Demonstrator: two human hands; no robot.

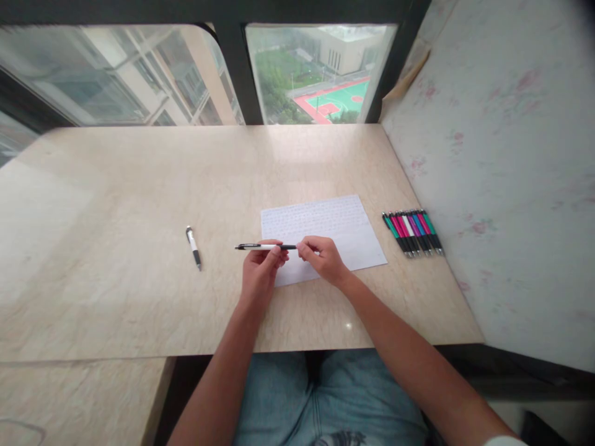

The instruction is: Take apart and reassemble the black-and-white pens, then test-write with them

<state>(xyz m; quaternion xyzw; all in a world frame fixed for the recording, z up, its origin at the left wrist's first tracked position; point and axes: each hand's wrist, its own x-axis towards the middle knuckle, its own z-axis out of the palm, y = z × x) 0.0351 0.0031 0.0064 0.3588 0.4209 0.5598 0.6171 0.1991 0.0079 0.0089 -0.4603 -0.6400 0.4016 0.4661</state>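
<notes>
Pen (pixel 264 247) pinched in left grip (pixel 261 271); right grip (pixel 325 257) pinches tip.

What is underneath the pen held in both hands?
The left hand sits partly under the pen, above the countertop and written sheet; whatever these cover cannot be seen.

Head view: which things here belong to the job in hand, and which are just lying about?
Apparently in the job:
Held pen, in the left hand, with the right hand at its tip end
Written sheet, perhaps, beneath the hands

Apparently just lying about:
Loose pen, off to the left
Row of coloured pens, near the wall
</notes>
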